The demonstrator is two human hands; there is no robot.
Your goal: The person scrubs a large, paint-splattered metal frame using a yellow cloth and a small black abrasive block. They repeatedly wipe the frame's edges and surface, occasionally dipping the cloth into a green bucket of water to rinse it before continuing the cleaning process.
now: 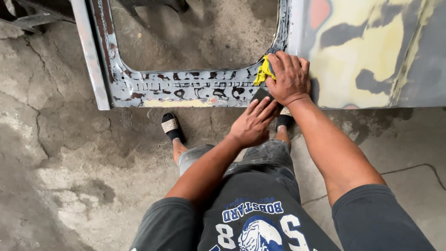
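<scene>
A sanded car door panel [195, 86] stands on a cracked concrete floor [60, 153], its bare metal mottled with dark patches, and yellowish filler is smeared over the section to the right. Its window opening is an empty frame showing the floor beyond. The right hand [289, 76] presses palm-down on the panel's lower edge, fingers curled over a crumpled yellow cloth [263, 71] that bulges out beside them. The left hand [253, 123] lies flat just below, fingers straight and loose, fingertips touching a dark sanding sheet [261, 94] against the panel. Black sandals [170, 125] stand beneath.
</scene>
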